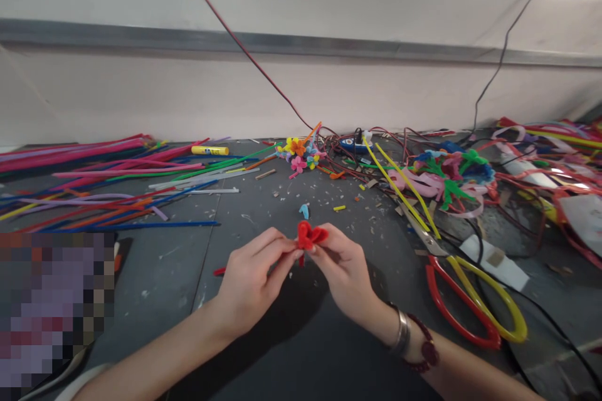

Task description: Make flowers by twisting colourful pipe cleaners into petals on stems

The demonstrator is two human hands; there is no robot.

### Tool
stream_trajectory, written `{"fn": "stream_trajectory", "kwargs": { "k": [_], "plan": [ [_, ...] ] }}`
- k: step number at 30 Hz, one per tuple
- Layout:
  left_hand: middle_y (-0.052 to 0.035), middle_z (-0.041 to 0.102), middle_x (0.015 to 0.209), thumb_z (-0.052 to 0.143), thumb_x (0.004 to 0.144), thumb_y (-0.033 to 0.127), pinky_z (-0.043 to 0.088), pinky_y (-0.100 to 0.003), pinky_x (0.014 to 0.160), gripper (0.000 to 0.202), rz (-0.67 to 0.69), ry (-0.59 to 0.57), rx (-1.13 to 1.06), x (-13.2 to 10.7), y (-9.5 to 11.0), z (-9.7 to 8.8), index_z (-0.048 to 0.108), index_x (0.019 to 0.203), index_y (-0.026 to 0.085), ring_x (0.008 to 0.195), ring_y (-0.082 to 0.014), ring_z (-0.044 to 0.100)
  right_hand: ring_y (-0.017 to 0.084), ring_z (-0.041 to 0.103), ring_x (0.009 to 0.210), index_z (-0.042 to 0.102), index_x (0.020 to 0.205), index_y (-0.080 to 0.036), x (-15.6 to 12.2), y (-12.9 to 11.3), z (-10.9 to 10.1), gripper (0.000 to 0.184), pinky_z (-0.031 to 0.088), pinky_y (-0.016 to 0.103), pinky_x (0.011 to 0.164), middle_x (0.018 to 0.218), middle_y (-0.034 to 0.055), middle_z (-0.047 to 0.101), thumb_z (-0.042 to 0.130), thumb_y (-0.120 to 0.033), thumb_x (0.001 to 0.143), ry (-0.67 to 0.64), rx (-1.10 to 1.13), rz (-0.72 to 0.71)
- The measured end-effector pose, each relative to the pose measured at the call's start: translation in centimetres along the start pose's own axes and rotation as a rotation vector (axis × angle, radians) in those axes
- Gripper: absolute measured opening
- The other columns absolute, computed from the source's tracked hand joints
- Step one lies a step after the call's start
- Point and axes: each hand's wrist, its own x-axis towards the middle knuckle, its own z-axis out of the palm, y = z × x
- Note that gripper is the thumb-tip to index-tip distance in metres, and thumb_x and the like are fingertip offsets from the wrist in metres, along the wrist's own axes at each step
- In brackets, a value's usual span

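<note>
Left hand (pixel 249 282) and right hand (pixel 345 272) pinch a red pipe-cleaner loop (pixel 306 235) between their fingertips.

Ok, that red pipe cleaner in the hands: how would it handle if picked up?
The red pipe cleaner is probably bendy yet shape-keeping: it sits in tight folds between the left hand and right hand. Its fuzzy surface likely grips, not slips, and it should feel light.

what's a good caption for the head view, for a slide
Left hand and right hand pinch a bent red pipe cleaner above a grey table, beside scissors
</note>
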Motion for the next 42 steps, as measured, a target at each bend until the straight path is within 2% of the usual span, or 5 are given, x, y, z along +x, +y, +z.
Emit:
{"fn": "stream_trajectory", "kwargs": {
  "k": [7, 11, 21, 33, 42],
  "plan": [
    [-0.0005, 0.052, 0.068, 0.049, 0.083, 0.023, 0.038, -0.022, 0.058, 0.017, -0.271, -0.049, -0.291, 0.8, 1.1, -0.5, 0.058, 0.071, 0.017, 0.063, -0.0121, 0.050, 0.015, 0.054, 0.084, 0.069, 0.076, -0.023, 0.6, 0.6, -0.1, 0.009, 0.042, 0.028, 0.078, 0.085, 0.0018, 0.060, 0.061, -0.027, 0.075, -0.078, 0.304, 0.190],
    [-0.0008, 0.054, 0.070, 0.049, 0.083, 0.023, 0.039, -0.023, 0.062, 0.018, -0.274, -0.056, -0.353, 0.8, 1.1, -0.5, 0.058, 0.070, 0.017, 0.066, -0.0127, 0.051, 0.015, 0.055, 0.079, 0.070, 0.068, -0.024, 0.5, 1.0, -0.3, 0.007, 0.044, 0.029, 0.076, 0.072, 0.0002, 0.059, 0.065, -0.027, 0.072, -0.103, 0.439, 0.283],
    [0.0008, 0.051, 0.067, 0.052, 0.081, 0.019, 0.034, -0.020, 0.053, 0.014, -0.213, -0.064, -0.322, 1.0, 1.1, -0.6, 0.061, 0.070, 0.017, 0.057, -0.0092, 0.046, 0.013, 0.054, 0.076, 0.070, 0.070, -0.023, 0.9, -0.1, -0.9, 0.004, 0.043, 0.026, 0.071, 0.079, 0.0007, 0.060, 0.067, -0.020, 0.069, -0.106, 0.318, 0.172],
    [0.0049, 0.034, 0.050, 0.061, 0.074, 0.039, 0.020, -0.020, 0.045, 0.029, -0.755, -0.344, -1.302, 0.3, 1.3, 0.2, 0.055, 0.061, 0.014, 0.046, -0.0064, 0.024, 0.007, 0.052, 0.059, 0.071, 0.065, -0.024, 0.7, 0.0, -0.5, 0.003, 0.044, 0.021, 0.065, 0.064, -0.0029, 0.060, 0.071, -0.021, 0.066, -0.231, 0.793, 0.417],
    [0.0058, 0.027, 0.052, 0.057, 0.079, 0.034, 0.018, -0.019, 0.044, 0.023, -0.758, -0.333, -1.423, 0.0, 1.0, 0.6, 0.058, 0.067, 0.014, 0.048, -0.0073, 0.018, 0.005, 0.055, 0.066, 0.069, 0.065, -0.017, 0.6, 0.0, -0.5, 0.012, 0.042, 0.015, 0.066, 0.069, -0.0031, 0.062, 0.063, -0.007, 0.067, -0.218, 0.885, 0.448]
  ]
}}
